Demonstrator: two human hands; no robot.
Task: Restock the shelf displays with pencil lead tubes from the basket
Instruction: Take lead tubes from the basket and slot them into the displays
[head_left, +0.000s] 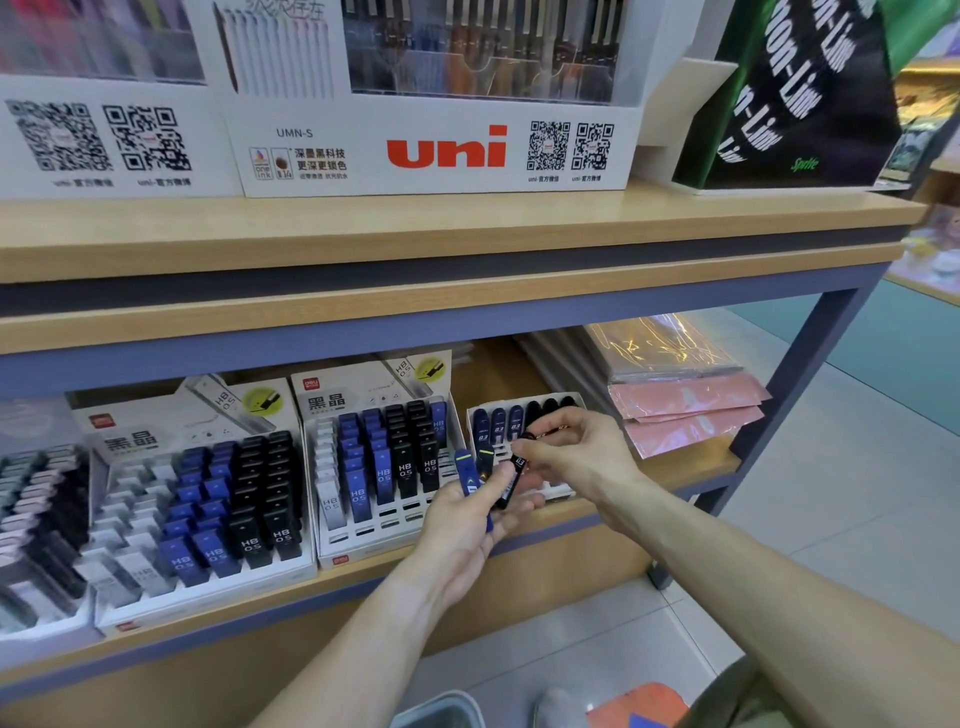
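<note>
with a handful of lead tubes, the small display is next

while the left hand (467, 525) grips a small fan of pencil lead tubes (480, 475) (two blue ones and a black one can be told apart), the right hand (569, 452) pinches the top of the black tube (514, 475), apparently drawing it out of the bunch. both hands sit just in front of the small display box (524, 421) on the lower shelf (571, 512), whose back row holds blue and black tubes while its front slots look bare.

the step in hand seems to be sorting one tube for that box; the next move calls for matching colour and grade, then seating the tube upright in a free slot.

the box's front slots are hidden behind the hands, the tube labels are too small to read surely, and the basket (441, 712) is cut off at the bottom edge, its contents unseen.
</note>
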